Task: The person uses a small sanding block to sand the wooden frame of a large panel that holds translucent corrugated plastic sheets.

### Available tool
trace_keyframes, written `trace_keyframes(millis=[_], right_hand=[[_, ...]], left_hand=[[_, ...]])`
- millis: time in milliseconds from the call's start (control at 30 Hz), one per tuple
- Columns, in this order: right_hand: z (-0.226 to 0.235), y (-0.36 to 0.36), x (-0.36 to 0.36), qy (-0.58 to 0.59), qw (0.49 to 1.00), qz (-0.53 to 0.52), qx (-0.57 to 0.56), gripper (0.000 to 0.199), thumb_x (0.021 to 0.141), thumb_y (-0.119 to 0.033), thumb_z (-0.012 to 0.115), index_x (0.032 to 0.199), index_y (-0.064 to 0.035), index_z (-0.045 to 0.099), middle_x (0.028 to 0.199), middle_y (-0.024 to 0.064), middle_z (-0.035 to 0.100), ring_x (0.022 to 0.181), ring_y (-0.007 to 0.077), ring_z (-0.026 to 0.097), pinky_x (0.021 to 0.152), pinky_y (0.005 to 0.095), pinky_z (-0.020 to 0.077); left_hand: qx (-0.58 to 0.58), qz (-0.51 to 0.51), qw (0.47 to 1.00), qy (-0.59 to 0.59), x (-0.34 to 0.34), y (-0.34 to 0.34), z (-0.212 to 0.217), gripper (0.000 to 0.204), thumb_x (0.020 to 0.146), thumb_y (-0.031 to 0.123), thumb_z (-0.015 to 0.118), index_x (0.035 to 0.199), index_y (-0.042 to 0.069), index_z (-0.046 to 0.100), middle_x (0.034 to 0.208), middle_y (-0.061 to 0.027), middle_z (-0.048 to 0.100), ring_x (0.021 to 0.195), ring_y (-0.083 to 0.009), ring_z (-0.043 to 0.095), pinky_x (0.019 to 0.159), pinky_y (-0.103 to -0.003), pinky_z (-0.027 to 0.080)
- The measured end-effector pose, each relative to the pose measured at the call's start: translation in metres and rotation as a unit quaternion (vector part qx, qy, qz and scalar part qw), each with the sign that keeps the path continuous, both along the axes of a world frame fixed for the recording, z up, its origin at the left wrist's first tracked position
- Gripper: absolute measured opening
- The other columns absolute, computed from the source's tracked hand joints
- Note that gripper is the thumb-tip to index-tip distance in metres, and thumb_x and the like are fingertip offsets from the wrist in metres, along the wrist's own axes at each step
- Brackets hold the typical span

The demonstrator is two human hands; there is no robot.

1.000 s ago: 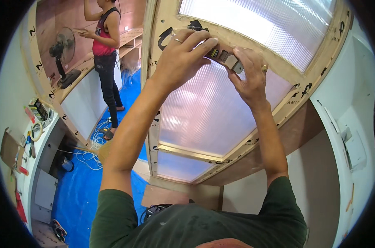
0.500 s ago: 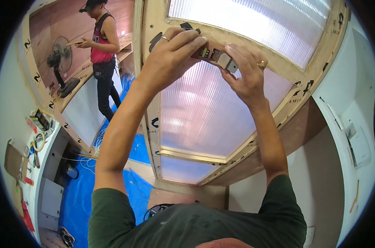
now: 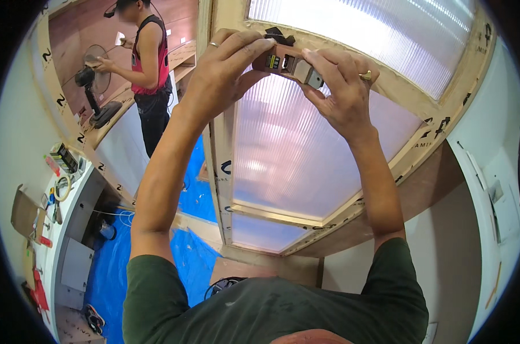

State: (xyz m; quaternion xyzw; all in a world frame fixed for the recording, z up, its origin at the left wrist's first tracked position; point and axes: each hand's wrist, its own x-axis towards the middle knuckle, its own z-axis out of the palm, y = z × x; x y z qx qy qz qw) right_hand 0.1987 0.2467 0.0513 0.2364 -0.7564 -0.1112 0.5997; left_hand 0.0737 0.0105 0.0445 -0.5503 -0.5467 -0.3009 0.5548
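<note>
Both arms are raised in front of me to a pale wooden door frame point(image 3: 380, 94) with ribbed translucent panels point(image 3: 294, 155). Across its middle rail lies what looks like a wooden hand plane point(image 3: 299, 69), with a reddish-brown body, a small yellow-and-black label, a slot and a metal piece near its right end. My left hand point(image 3: 228, 71) is closed over the left end, fingers on top and thumb below. Around the right end my right hand point(image 3: 346, 86) is closed, fingertips on the metal part. The plane's underside is hidden. A black piece point(image 3: 280, 35) shows just above it.
At the left a co-worker point(image 3: 151, 63) stands by a standing fan point(image 3: 93, 92), holding small flat pieces. A white counter point(image 3: 70, 189) at far left carries a tape roll point(image 3: 63, 188) and several tools. Blue sheeting point(image 3: 113, 258) covers the floor.
My hands and the plane have shifted slightly, up and a little to the left against the door, while the view has turned a little. The co-worker has raised one hand with a light piece.
</note>
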Motion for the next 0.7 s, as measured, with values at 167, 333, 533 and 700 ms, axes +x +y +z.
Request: trace_keyframes(millis=[167, 333, 533, 700], right_hand=[[0.002, -0.005, -0.004, -0.001, 1.0, 0.002, 0.005, 0.07, 0.071, -0.023, 0.093, 0.137, -0.0215, 0.068, 0.121, -0.0044, 0.067, 0.115, 0.0177, 0.059, 0.103, 0.0429, 0.029], [0.009, -0.012, -0.009, -0.01, 0.999, 0.031, 0.009, 0.067, 0.073, -0.021, 0.091, 0.136, -0.0215, 0.068, 0.12, -0.0049, 0.069, 0.118, 0.0158, 0.06, 0.108, 0.0425, 0.0276], [0.01, -0.021, -0.016, -0.021, 0.999, 0.038, 0.001, 0.061, 0.075, -0.021, 0.089, 0.132, -0.0223, 0.068, 0.12, -0.006, 0.068, 0.117, 0.0157, 0.059, 0.109, 0.0428, 0.0281], [0.013, -0.03, -0.025, -0.016, 0.999, 0.044, 0.008, 0.057, 0.076, -0.022, 0.089, 0.129, -0.0238, 0.069, 0.119, -0.0063, 0.067, 0.116, 0.0162, 0.059, 0.107, 0.0439, 0.0308]], left_hand=[[0.004, -0.001, 1.0, -0.014, -0.003, -0.005, -0.002, 0.058, 0.075, 0.009, 0.091, 0.129, 0.009, 0.072, 0.125, -0.0109, 0.07, 0.108, -0.0297, 0.068, 0.091, -0.039, 0.058], [0.008, 0.008, 1.0, -0.029, -0.005, -0.009, -0.005, 0.057, 0.076, 0.01, 0.091, 0.129, 0.009, 0.072, 0.127, -0.0119, 0.069, 0.111, -0.0284, 0.07, 0.093, -0.037, 0.06], [0.021, 0.031, 0.997, -0.06, -0.003, -0.018, -0.006, 0.057, 0.075, 0.008, 0.092, 0.129, 0.009, 0.073, 0.128, -0.0122, 0.07, 0.115, -0.0284, 0.07, 0.096, -0.037, 0.059], [0.037, 0.062, 0.995, -0.062, -0.004, -0.025, -0.011, 0.06, 0.074, 0.008, 0.092, 0.131, 0.009, 0.072, 0.128, -0.0127, 0.07, 0.115, -0.0279, 0.07, 0.097, -0.038, 0.058]])
